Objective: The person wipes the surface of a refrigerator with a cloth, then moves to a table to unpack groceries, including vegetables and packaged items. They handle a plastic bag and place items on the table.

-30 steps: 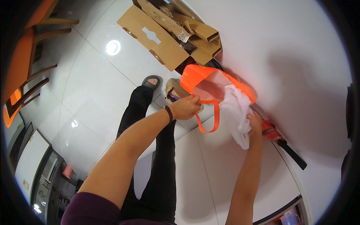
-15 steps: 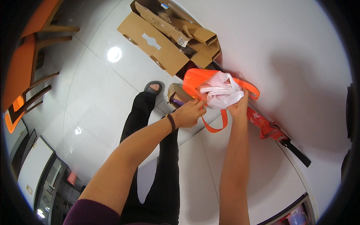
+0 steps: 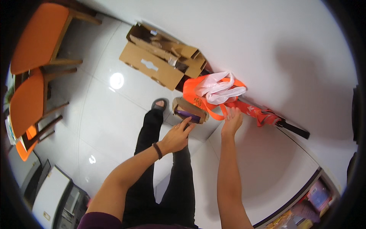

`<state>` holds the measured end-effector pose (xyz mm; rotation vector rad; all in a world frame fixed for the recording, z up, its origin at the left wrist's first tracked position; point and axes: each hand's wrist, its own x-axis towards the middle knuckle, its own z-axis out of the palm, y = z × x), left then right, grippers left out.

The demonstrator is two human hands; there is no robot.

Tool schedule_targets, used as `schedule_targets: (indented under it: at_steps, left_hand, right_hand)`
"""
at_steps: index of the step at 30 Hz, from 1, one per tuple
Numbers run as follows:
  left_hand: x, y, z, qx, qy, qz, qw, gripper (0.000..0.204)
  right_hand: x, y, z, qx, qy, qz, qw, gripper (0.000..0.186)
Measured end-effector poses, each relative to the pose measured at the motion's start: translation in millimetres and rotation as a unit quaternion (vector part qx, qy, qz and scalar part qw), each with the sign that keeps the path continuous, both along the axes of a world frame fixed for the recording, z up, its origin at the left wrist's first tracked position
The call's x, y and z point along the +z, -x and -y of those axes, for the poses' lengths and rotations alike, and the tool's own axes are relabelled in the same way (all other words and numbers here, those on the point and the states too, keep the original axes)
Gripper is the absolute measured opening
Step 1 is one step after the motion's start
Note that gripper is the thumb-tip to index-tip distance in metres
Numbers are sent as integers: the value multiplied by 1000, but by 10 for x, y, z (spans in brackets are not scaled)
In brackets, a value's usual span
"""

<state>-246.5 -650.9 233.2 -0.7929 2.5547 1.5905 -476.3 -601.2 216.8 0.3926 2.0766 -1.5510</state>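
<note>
An orange carrier bag (image 3: pixel 190 91) stands against the wall, with a crumpled white plastic bag (image 3: pixel 217 89) bulging from its top. Its orange strap (image 3: pixel 214 113) hangs toward me. Just left of that strap is a small open brown cardboard box (image 3: pixel 182 104) with a purple item (image 3: pixel 189 116) inside. My left hand (image 3: pixel 176 138) is at the box's near edge, fingers apart and pointing at the purple item; I see nothing in its grasp. Beside the strap, my right hand (image 3: pixel 232 121) has loosely bent, parted fingers and appears to hold nothing.
A large open carton (image 3: pixel 150 65) full of cardboard pieces stands behind the bag. A folded red umbrella (image 3: pixel 263 116) with a black handle lies along the wall. Orange chairs (image 3: pixel 38 38) stand at the left. A shelf with packages (image 3: pixel 318 196) is at the lower right.
Both hands have come away from the orange bag and nearer to me. The left hand is now at the small box, and the white plastic bag rests on the orange bag without a hand on it.
</note>
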Motion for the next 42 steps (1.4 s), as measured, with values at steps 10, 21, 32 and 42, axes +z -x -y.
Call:
schedule_targets:
  at_steps: [10, 21, 32, 42]
  left_hand:
    - [1236, -422, 539, -34, 55, 30, 998, 56]
    - [2419, 187, 395, -245, 93, -124, 957, 53]
    - [3037, 781, -1255, -422, 98, -149, 889, 51]
    - [3657, 1126, -2796, -422, 12, -221, 879, 33]
  right_hand:
    - [2995, -687, -37, 103, 224, -86, 965, 32]
    - [6211, -1810, -1107, 36, 508, -492, 706, 28]
    - [6401, -2032, -2824, -9, 472, -587, 658, 23]
    - [5213, -1060, -5096, -218, -41, -451, 864, 12]
